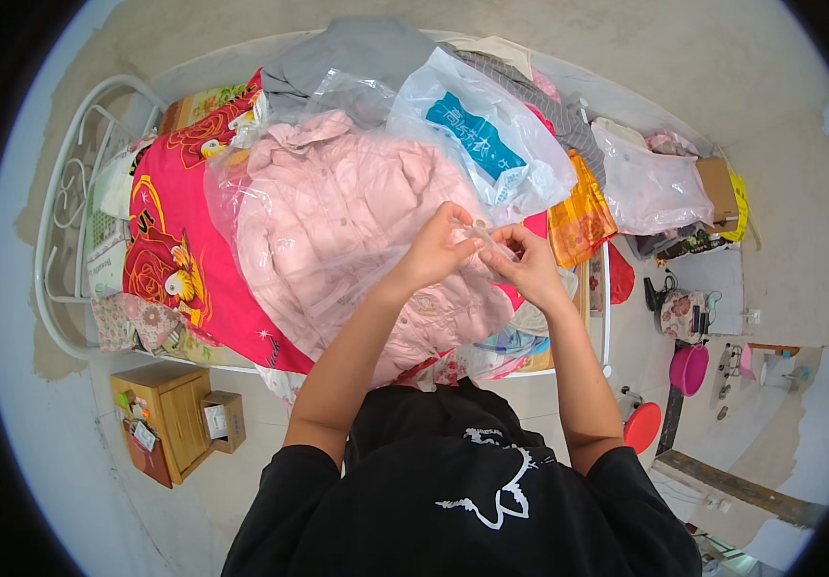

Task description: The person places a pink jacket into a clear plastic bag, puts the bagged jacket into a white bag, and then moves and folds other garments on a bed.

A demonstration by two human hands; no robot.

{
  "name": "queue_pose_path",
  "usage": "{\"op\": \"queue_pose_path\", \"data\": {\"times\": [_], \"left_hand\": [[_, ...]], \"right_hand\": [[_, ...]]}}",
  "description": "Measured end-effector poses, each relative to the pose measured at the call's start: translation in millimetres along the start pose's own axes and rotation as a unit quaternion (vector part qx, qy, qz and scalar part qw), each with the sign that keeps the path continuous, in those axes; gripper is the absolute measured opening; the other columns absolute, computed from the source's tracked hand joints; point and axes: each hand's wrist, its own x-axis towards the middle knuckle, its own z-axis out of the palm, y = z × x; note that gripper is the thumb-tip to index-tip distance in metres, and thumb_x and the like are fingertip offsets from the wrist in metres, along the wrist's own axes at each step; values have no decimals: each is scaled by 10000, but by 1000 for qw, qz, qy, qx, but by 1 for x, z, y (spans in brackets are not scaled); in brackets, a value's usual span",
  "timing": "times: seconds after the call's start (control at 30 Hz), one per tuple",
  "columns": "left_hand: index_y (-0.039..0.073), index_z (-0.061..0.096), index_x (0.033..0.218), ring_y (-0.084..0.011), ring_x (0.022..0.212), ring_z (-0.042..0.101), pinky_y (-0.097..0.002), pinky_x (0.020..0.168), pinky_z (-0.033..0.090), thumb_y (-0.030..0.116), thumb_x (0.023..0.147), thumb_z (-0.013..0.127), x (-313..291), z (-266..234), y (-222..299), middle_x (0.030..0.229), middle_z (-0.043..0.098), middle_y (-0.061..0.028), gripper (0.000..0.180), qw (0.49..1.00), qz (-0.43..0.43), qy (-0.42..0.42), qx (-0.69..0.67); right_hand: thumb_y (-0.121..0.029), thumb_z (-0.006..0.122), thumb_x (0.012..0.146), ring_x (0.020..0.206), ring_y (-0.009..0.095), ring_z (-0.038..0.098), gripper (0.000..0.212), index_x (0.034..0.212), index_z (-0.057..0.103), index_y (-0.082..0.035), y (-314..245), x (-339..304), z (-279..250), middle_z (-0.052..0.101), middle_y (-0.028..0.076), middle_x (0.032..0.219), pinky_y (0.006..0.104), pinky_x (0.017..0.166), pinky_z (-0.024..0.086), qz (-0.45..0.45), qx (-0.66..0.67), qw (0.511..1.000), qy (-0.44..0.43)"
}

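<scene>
A pink padded jacket [338, 192] lies spread on the bed inside a clear plastic bag [225, 197]. Over the jacket's right side, my left hand [443, 248] and my right hand [527, 262] are close together. Both sets of fingers pinch the gathered clear plastic at the bag's end, where it bunches between them. Just beyond my hands rests a white plastic bag [540, 159] with a blue printed patch. Part of the jacket's lower edge is hidden under my left forearm.
A red flowered blanket [169, 260] covers the bed's left side, by a white metal headboard [44, 240]. Grey bedding [347, 58] is heaped behind. An orange cloth [578, 221] and another filled bag [650, 183] lie right. A wooden cabinet [184, 423] and red stool [641, 428] stand below.
</scene>
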Motion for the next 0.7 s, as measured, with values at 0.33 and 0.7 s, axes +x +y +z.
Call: {"op": "queue_pose_path", "data": {"times": [0.33,0.7], "left_hand": [[20,424,871,-136,785,508,-276,680,421,162,741,667,-53,47,5,845,507,-67,311,965,-19,214,149],[30,422,858,-55,625,456,-193,538,379,-48,811,508,-60,59,-44,744,488,-23,125,974,0,218,-56]], "right_hand": [[-12,642,700,616,140,556,90,766,598,30,-3,-25,22,567,89,748,243,542,437,-129,-129,972,147],[13,652,682,636,90,537,101,730,563,13,32,-42,40,561,57,748,216,544,437,-141,-77,970,184]]}}
